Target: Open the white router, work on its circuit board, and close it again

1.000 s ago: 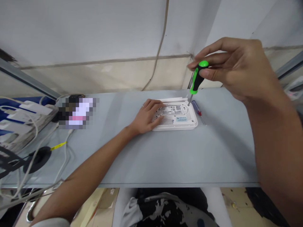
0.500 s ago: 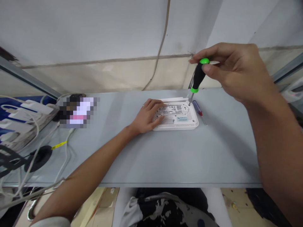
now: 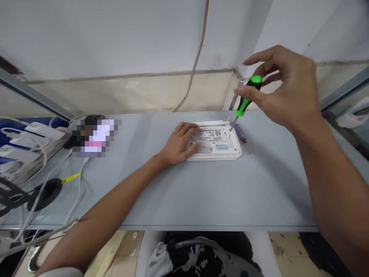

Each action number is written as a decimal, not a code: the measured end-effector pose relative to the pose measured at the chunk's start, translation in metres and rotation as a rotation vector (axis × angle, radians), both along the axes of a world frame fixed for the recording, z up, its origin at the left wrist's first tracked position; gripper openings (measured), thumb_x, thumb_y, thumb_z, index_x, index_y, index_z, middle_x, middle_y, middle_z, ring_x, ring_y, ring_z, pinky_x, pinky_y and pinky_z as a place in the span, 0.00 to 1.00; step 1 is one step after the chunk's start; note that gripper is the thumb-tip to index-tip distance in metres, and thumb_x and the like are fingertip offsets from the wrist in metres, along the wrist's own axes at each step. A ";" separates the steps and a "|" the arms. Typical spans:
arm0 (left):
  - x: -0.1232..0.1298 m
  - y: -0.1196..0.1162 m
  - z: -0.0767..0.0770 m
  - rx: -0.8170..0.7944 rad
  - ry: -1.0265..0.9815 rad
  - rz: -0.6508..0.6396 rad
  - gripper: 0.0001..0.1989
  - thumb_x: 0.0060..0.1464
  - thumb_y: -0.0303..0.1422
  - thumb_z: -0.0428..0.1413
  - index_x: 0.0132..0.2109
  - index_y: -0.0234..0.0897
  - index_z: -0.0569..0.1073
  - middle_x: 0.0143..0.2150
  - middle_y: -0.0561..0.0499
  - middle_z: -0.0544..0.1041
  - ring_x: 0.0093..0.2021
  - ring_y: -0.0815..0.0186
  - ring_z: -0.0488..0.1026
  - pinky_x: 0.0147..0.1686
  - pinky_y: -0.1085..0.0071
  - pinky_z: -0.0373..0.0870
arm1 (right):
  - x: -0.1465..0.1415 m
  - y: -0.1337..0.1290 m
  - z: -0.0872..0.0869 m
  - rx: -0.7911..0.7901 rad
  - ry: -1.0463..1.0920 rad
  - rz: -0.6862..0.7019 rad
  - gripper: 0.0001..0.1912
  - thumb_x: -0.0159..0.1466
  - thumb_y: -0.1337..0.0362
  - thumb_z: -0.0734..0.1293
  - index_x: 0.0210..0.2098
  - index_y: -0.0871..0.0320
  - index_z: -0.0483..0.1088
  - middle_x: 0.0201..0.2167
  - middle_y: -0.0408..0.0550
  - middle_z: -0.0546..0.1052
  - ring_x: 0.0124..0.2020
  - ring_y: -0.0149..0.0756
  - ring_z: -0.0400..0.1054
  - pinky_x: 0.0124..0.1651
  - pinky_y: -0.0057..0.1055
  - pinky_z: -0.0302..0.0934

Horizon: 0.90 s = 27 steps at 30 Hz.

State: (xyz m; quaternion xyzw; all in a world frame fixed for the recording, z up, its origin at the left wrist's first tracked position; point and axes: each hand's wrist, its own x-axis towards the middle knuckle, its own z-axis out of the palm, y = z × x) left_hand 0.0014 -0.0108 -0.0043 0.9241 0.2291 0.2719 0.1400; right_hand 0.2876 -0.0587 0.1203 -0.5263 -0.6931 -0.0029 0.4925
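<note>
Green-black screwdriver (image 3: 243,104) in loose grip of right hand (image 3: 290,86), tip at white device (image 3: 213,143), left hand (image 3: 181,144) spread across it

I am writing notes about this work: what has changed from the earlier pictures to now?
The right hand has shifted its hold on the green screwdriver: the thumb has moved left across it, and the index finger has lifted away. The green screwdriver has turned and leans more rightward. The left hand on the white device and the blue screwdriver beside it stayed put.
</note>
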 end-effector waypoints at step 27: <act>0.000 0.001 -0.001 -0.001 0.006 0.002 0.22 0.71 0.44 0.50 0.64 0.37 0.71 0.62 0.38 0.74 0.60 0.48 0.68 0.61 0.46 0.68 | -0.003 -0.007 -0.001 0.091 -0.316 -0.102 0.18 0.66 0.53 0.71 0.54 0.47 0.72 0.51 0.55 0.77 0.48 0.54 0.75 0.48 0.49 0.70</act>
